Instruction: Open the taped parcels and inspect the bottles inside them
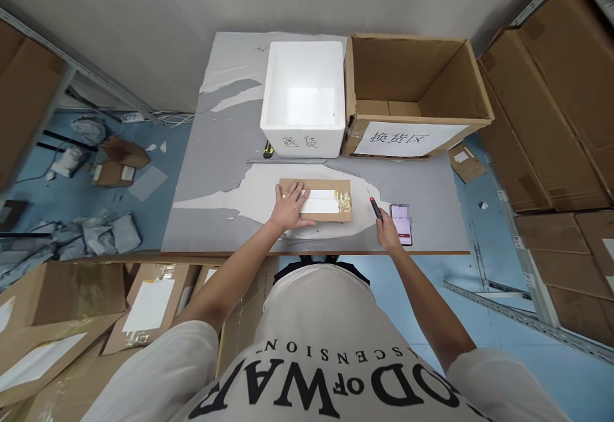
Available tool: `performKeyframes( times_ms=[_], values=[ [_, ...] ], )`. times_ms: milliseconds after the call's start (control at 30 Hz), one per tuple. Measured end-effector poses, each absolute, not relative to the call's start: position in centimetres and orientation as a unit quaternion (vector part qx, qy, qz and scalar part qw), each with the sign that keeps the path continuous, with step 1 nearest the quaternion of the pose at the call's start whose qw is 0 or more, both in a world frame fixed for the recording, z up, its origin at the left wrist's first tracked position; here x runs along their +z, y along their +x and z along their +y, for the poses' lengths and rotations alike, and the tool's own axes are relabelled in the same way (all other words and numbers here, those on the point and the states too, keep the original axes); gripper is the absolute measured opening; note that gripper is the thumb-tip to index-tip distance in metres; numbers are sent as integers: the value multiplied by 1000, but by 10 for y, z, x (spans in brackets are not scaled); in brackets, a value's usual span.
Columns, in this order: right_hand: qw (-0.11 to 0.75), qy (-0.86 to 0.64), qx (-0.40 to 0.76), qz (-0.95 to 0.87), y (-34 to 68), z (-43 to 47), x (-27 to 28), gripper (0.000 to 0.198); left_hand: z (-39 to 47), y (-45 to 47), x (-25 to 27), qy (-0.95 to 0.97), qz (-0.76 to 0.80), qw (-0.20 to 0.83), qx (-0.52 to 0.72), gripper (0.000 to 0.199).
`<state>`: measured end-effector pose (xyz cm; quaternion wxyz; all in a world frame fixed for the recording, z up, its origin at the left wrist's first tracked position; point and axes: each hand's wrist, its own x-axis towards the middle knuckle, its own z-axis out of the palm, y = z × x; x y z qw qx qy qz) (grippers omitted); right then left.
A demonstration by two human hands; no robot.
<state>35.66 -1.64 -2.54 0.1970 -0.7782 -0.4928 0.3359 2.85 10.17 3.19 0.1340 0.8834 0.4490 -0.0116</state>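
Observation:
A small brown cardboard box (314,184) with a white label and shiny tape at its right end lies on the table in front of me. My left hand (288,208) rests on the box's left end, fingers spread over its top. To the right of the box, my right hand (387,230) is closed around the handle of a screwdriver-like tool (375,207), red and black with a thin metal shaft. The tool's tip points up and to the left, apart from the box. A phone (401,224) with a lit screen lies beside my right hand.
Behind stand a white foam box (303,140) and a large open carton (398,126) with handwritten labels. A yellow-and-black cutter (268,149) lies by the foam box. Labelled parcels (148,304) are piled at lower left. Cartons fill the rack (542,109) on the right.

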Motion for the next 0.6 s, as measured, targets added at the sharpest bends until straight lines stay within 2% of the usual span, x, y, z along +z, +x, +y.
performKeyframes(
  times_ms=[100, 167, 367, 600],
  values=[
    [94, -826, 278, -482, 343, -5, -44, 58, 91, 23, 27, 881, 452, 137, -4, 88],
    [57, -839, 261, -474, 336, -2, -58, 58, 84, 19, 25, 875, 465, 134, -3, 84],
    [38, -866, 224, -446, 325, 0, -88, 61, 68, 9, 19, 857, 499, 133, 1, 73],
    [21, -865, 216, -453, 316, -2, -98, 62, 57, 6, 17, 871, 473, 132, 15, 54]
  ],
)
